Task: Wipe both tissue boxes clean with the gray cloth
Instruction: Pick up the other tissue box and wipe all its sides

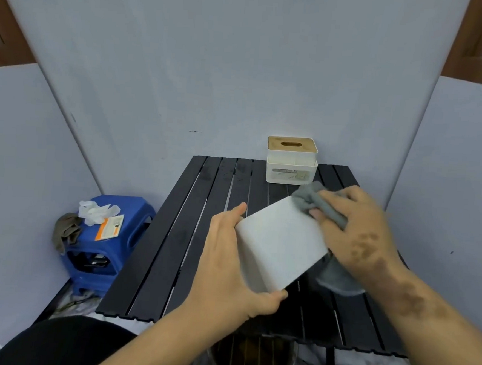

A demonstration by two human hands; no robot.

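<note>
A plain white tissue box is tilted above the black slatted table, its blank face turned up toward me. My left hand grips its left side, thumb at the near corner, fingers along the far edge. My right hand holds the gray cloth bunched against the box's far right corner; more cloth hangs down below the hand. A second white tissue box with a wooden slotted lid stands upright at the table's far edge.
A blue plastic stool stands left of the table, carrying crumpled white tissue, an orange-and-white packet and a drab rag. Gray-blue panels close in the back and both sides. A dark round bin sits under the table's near edge.
</note>
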